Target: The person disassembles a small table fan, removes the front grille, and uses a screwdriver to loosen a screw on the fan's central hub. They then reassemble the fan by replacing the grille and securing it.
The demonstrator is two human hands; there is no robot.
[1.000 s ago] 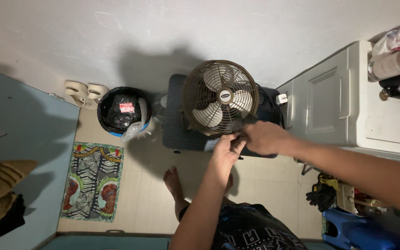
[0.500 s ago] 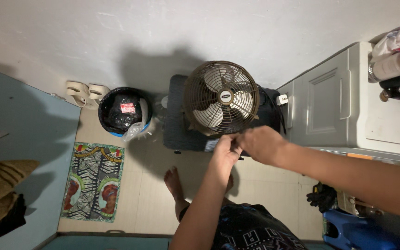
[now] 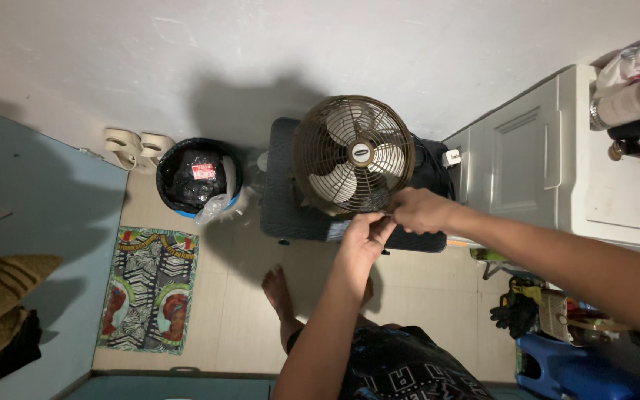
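At the centre of the frame, both hands have settled at the lower rim of the brown fan (image 3: 353,155) on the dark stand (image 3: 290,215); left hand (image 3: 364,233) and right hand (image 3: 420,210) now meet, fingers pressed together, pinching the grille edge.

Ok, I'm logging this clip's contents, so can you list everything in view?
fan: one, bronze grille, on the dark case by the wall
case: one, dark, on the floor under the fan
bin: one, black liner, left of the case
sandals: one pair, cream, by the wall
mat: one, patterned, on the floor at left
cabinet: one, white, at right
gloves: black, lower right
left hand: at the fan's lower rim
right hand: at the fan's lower rim
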